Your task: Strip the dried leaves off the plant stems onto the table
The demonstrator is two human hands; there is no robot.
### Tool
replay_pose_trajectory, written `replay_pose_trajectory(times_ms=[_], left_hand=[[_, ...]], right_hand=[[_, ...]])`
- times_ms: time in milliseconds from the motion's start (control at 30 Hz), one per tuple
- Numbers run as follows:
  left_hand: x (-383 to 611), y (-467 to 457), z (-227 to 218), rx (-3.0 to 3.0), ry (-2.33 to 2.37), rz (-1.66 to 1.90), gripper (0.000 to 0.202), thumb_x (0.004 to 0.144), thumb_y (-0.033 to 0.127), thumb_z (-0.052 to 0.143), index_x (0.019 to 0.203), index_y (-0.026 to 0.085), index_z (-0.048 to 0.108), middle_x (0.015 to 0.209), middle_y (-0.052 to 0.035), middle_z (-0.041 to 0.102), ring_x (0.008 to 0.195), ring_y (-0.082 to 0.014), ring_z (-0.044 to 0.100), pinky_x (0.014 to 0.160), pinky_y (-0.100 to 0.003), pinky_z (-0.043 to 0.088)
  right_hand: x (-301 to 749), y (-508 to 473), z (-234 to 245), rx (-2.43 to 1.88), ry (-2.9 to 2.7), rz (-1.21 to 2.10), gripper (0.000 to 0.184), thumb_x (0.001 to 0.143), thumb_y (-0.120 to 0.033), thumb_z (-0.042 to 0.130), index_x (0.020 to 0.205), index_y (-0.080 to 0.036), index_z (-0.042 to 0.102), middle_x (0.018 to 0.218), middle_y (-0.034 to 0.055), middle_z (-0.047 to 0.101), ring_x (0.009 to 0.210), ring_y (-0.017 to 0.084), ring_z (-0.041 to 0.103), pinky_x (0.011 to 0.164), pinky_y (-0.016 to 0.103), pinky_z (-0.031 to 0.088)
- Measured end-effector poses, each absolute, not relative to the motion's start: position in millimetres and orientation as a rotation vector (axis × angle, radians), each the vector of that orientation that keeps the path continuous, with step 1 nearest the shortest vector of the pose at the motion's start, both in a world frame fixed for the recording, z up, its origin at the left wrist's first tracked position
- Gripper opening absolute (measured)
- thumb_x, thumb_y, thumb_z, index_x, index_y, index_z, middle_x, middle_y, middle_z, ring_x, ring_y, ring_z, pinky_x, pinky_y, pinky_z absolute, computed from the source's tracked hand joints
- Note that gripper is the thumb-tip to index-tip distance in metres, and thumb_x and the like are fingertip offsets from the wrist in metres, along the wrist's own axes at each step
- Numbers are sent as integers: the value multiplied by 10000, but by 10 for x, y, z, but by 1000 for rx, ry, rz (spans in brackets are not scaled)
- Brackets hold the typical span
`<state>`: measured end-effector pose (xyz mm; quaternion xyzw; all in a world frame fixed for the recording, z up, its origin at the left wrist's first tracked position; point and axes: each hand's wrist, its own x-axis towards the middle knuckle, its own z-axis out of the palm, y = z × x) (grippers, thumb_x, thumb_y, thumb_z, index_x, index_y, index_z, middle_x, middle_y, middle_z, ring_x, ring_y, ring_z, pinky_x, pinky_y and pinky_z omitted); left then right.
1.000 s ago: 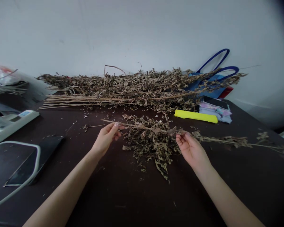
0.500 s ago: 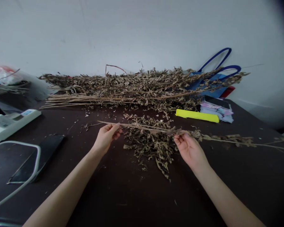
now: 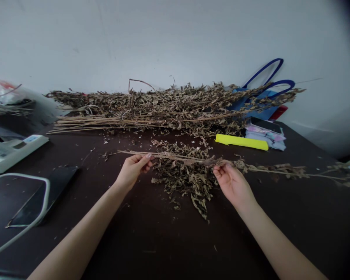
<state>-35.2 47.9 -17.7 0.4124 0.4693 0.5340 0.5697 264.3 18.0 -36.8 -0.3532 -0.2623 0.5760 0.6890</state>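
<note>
Brown, dried plant stems [image 3: 189, 159], thin and leafy toward the right, stretch across both my hands in the head view. Left hand [image 3: 134, 169]: thumb and fingers clamped on the barer end, with bare tips poking out a little past it on the left. Right hand [image 3: 235, 184]: palm turned up, thumb and fingertips pinched on a leafier stretch. Hands well apart; the stems run nearly level between them, then on past the right hand toward the right edge, where leaves get blurry.

Under that middle span, between my hands, sits a loose leaf pile [image 3: 186, 179] on the dark table [image 3: 163, 241]. Can't tell whether the stems touch it. Behind, along the wall [image 3: 163, 42], lies a long bundle of dried plants [image 3: 175, 111], its right end overlapping a blue bag [image 3: 258, 111]. Yellow roll [image 3: 241, 142] near the bundle's front right, just beside a pale folded cloth [image 3: 266, 142]. Far left: white power strip [image 3: 23, 151], dark flat slab [image 3: 56, 186], pale curved tube [image 3: 46, 192] crossing over the slab.
</note>
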Motion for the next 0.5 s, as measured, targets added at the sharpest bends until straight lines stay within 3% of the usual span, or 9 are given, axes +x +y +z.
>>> replay_pose_trajectory(times_ms=[200,367,500], left_hand=[[-335,482,-201,1246,1142,1283,197,752,328,628,702,138,619,602,-2,560,509,-78,468,500,-204,372],[-350,422,-105,1831,1290,1174,212,832,305,511,682,161,549,595,27,506,565,-97,445,564,-219,356],[-309,357,-66,2080,1367,1046,190,835,274,498,715,160,591,630,7,570,590,-109,487,571,-226,363]], right_hand=[[2651,190,-364,-812,-447,1327,95,677,-162,695,759,-150,649,720,6,657,701,107,627,699,208,546],[2670,218,-370,-853,-344,1336,45,723,-135,658,715,-159,622,682,-4,649,666,93,626,653,188,560],[2684,231,-367,-855,-336,1324,53,753,-122,622,710,-153,619,674,4,647,655,95,626,641,188,564]])
